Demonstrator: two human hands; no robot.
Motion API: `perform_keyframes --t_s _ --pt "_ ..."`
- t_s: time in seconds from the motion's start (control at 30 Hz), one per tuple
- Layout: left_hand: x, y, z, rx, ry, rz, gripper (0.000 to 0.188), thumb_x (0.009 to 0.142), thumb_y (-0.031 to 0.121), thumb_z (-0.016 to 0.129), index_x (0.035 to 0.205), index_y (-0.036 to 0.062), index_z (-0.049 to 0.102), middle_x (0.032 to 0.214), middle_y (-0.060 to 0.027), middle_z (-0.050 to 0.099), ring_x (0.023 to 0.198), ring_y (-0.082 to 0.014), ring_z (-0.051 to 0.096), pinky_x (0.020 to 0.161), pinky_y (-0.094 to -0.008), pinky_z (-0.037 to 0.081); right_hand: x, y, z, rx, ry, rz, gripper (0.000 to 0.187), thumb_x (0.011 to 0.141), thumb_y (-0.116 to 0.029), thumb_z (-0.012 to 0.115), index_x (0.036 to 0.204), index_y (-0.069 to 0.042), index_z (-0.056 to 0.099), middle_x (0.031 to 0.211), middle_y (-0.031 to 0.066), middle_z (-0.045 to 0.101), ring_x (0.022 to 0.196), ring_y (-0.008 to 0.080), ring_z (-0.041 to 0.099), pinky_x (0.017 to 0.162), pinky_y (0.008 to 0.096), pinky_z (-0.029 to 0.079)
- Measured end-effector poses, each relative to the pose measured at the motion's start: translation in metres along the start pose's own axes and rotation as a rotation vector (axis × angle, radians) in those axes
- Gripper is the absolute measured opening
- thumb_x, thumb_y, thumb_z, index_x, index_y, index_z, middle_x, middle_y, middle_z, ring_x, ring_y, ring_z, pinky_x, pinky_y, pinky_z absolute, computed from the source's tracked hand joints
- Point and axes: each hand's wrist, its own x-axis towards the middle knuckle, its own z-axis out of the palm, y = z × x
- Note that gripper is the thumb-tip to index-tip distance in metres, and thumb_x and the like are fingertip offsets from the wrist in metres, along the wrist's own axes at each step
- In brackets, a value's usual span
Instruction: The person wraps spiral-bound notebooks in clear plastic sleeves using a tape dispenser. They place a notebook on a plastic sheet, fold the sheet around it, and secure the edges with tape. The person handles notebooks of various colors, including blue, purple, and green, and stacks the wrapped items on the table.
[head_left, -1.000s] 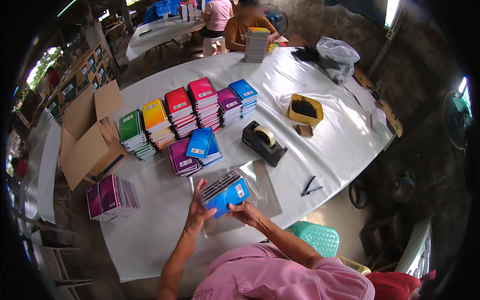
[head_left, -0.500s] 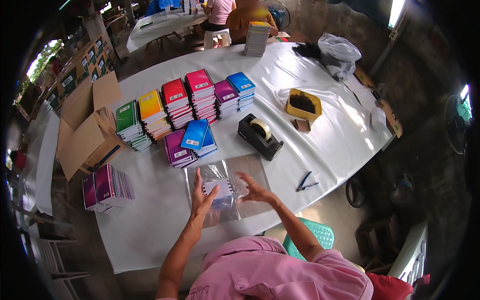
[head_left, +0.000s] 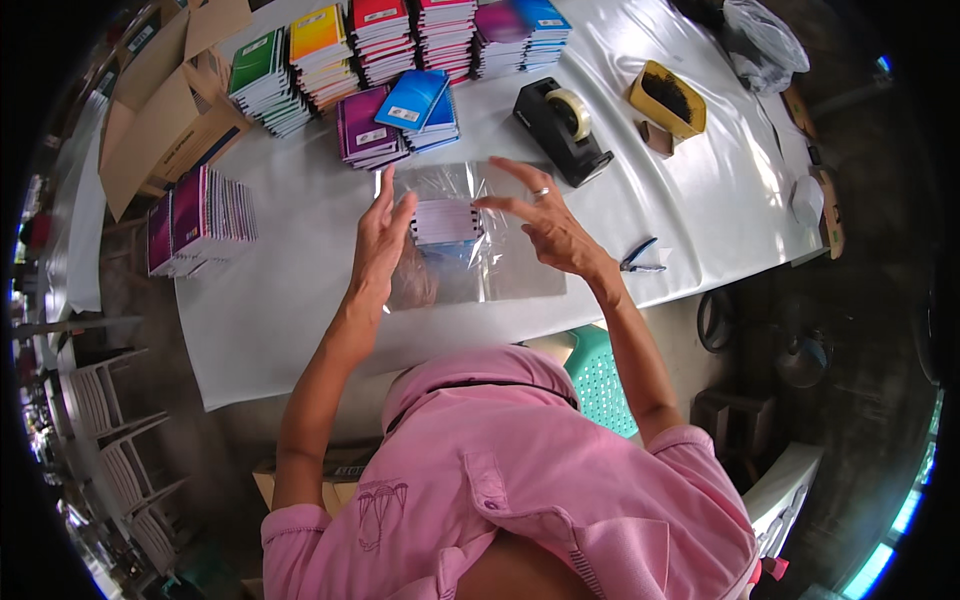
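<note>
A small stack of spiral notebooks (head_left: 445, 224), white page side up and blue beneath, lies on clear plastic bags (head_left: 525, 275) at the near part of the table. Plastic film covers at least part of the stack. My left hand (head_left: 381, 240) stands along the stack's left side, fingers stretched upward and thumb apart. Over the right side of the plastic, my right hand (head_left: 553, 225) has its index finger and thumb spread, the thumb tip close to the stack's right edge. Neither hand is closed around anything. Whether the fingertips touch the plastic I cannot tell.
Beyond the plastic are purple notebooks (head_left: 365, 125), a blue notebook (head_left: 412, 98) and a black tape dispenser (head_left: 562, 130). Blue-handled cutters (head_left: 640, 256) and a yellow tub (head_left: 667, 98) lie right. Left are more purple notebooks (head_left: 200, 222) and an open carton (head_left: 170, 125). Taller colourful stacks stand behind.
The view has tilted down, so the table sits higher in the picture. My right hand has turned and its fingers now point toward the plastic's far edge. My left hand stays beside the stack.
</note>
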Motion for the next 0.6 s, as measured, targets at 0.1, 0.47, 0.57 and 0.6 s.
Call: perform_keyframes --t_s 0.1,0.47,0.57,0.6 --pt "0.004 -0.007 -0.001 0.061 -0.112 -0.075 0.059 0.097 0.027 0.053 0.144 -0.0017 0.031 0.150 -0.0138 0.033 0.140 -0.0226 0.028 0.114 -0.0323 0.021 0.010 0.013 0.017 -0.128 -0.101 -0.178 0.040 0.065 0.008 0.069 0.097 -0.016 0.070 0.147 0.0058 0.036 0.134 0.0314 0.035 0.108 0.0466 0.032" --pt "-0.018 -0.025 -0.045 -0.022 0.009 0.044 0.046 0.093 0.022 0.062 0.133 0.0036 0.052 0.154 -0.0073 0.028 0.142 -0.0212 0.022 0.114 -0.0341 0.022 0.017 0.024 0.015 0.267 0.124 -0.034 0.025 0.070 -0.003 0.075 0.093 -0.010 0.067 0.141 0.0085 0.044 0.130 0.0302 0.041 0.109 0.0456 0.033" --pt "-0.019 -0.073 -0.055 0.119 -0.085 0.288 0.039 0.082 0.014 0.073 0.120 0.0071 0.065 0.155 -0.0065 0.026 0.144 -0.0256 0.018 0.113 -0.0373 0.024 0.010 0.032 0.024 0.486 0.316 0.094 0.026 0.069 -0.005 0.078 0.092 -0.008 0.068 0.134 0.0114 0.048 0.126 0.0288 0.045 0.100 0.0396 0.040" --pt "-0.019 -0.079 -0.055 0.244 -0.097 0.332 0.040 0.079 0.013 0.075 0.118 0.0096 0.066 0.155 -0.0062 0.026 0.144 -0.0274 0.017 0.113 -0.0386 0.025 0.002 0.038 0.030 0.495 0.343 0.137 0.025 0.069 -0.006 0.079 0.091 -0.007 0.068 0.134 0.0118 0.048 0.126 0.0286 0.045 0.100 0.0393 0.040"
